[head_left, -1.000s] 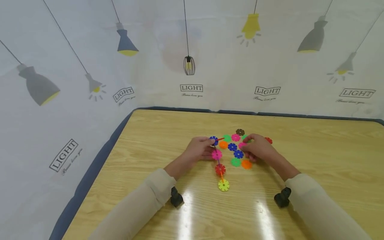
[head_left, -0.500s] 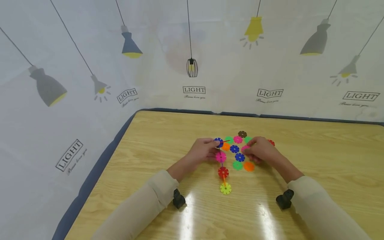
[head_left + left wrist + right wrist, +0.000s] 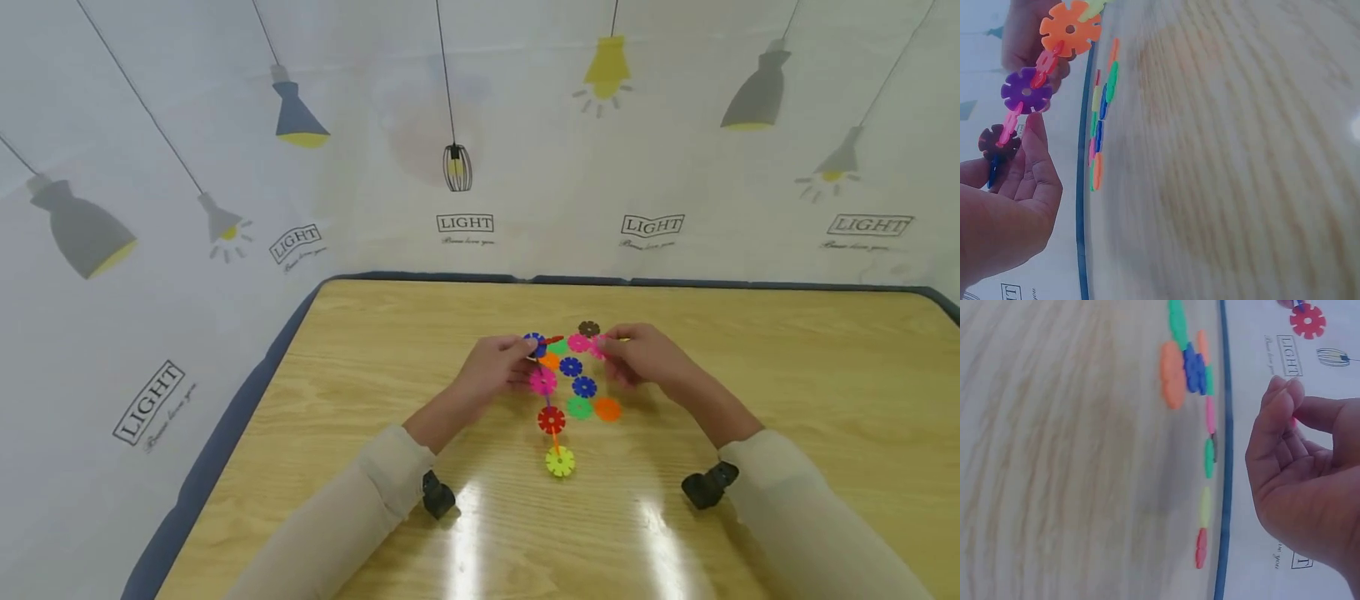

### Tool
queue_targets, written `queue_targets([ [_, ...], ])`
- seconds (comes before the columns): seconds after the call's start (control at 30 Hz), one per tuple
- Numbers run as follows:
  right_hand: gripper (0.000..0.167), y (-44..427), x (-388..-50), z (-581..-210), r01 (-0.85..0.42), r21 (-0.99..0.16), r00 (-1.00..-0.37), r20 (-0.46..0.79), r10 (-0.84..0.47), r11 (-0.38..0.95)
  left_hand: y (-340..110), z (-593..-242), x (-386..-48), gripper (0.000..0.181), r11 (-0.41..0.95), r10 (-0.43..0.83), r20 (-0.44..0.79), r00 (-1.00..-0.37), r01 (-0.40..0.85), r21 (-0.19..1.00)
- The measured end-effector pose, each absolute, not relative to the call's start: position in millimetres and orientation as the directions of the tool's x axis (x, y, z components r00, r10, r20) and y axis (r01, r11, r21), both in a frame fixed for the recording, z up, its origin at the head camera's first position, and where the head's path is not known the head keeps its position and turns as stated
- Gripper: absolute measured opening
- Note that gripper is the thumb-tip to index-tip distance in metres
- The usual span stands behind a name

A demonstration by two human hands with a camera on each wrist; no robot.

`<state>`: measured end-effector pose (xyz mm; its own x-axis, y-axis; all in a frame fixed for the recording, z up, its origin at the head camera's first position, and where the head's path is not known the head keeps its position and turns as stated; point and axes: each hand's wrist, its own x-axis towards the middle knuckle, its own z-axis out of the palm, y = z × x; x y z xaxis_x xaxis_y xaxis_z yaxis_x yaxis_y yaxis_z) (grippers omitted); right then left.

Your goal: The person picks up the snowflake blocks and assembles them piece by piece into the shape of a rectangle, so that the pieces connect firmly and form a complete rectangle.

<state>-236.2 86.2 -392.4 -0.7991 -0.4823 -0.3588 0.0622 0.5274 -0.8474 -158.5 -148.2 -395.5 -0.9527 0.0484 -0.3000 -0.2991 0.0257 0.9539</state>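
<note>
In the head view my left hand (image 3: 491, 367) pinches a blue notched disc (image 3: 535, 344) at the top of a linked chain. The chain runs down through a pink disc (image 3: 543, 381) and a red disc (image 3: 551, 420) to a yellow disc (image 3: 559, 461), with discs set edge-on between them. A red piece (image 3: 553, 340) juts right from the blue disc. My right hand (image 3: 648, 358) pinches a pink disc (image 3: 598, 347) between thumb and fingertips; in the right wrist view only a bit of pink (image 3: 1294, 422) shows.
Loose discs lie on the wooden table (image 3: 390, 333) between and below the hands: brown (image 3: 588, 329), blue (image 3: 571, 367), green (image 3: 580, 407), orange (image 3: 607, 409) and others. A printed backdrop (image 3: 525, 183) stands behind the table's far edge.
My right hand has lifted the pink disc from among the loose ones and moved slightly up and toward the left hand. The left hand keeps its hold on the chain.
</note>
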Motion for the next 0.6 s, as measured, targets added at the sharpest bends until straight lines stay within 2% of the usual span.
queue_targets([
  [0.23,0.038,86,-224,-376,0.056,-0.915,-0.759,-0.299,-0.578,0.399,-145,-390,-159,0.038,0.034,0.081,-0.277,-0.958,-0.275,0.961],
  [0.6,0.028,83,-220,-367,0.136,-0.953,-0.738,-0.280,-0.613,0.271,-144,-386,-158,0.039,0.033,0.129,-0.262,-0.956,-0.260,0.965],
])
